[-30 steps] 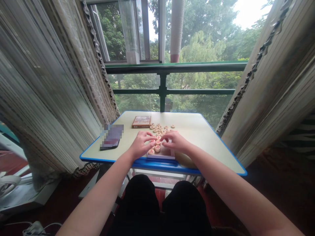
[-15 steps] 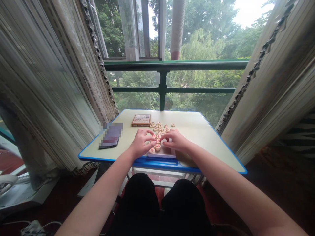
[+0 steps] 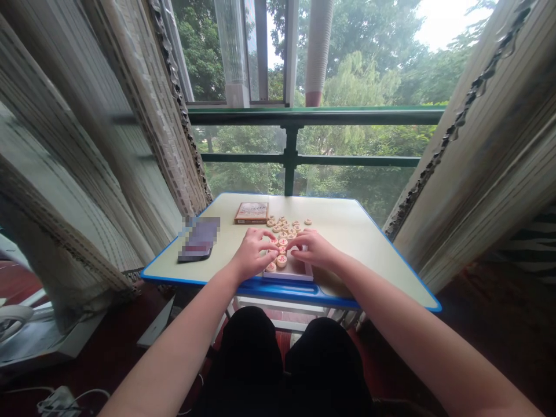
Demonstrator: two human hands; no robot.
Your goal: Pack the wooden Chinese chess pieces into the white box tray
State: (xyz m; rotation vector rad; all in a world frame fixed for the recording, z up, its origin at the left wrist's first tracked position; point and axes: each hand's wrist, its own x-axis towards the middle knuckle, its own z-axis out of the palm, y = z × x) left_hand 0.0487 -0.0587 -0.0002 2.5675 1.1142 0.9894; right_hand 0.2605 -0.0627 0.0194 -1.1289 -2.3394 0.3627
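Note:
A shallow white box tray (image 3: 289,277) lies at the near edge of the table. Inside it are round wooden Chinese chess pieces (image 3: 281,261) with red characters, several of them lined up toward the far side. My left hand (image 3: 256,252) reaches in from the left, fingers apart and curved, its fingertips at the left of the red pieces. From the other side comes my right hand (image 3: 315,249), fingers bent and spread, with the index fingertip against or very close to the line. Fingers partly cover the pieces, and firm contact is hard to make out.
Beyond the tray lie loose Chinese chess pieces (image 3: 283,227). A brown flat box (image 3: 252,212) stands behind them to the left. A dark pouch-like item (image 3: 197,243), partly blurred out, rests on the left of the blue-edged table (image 3: 369,249). Curtains (image 3: 165,145) hang at both sides.
The whole view has shifted slightly, so everything sits a little further right. Both hands keep nearly the same pose around the red pieces.

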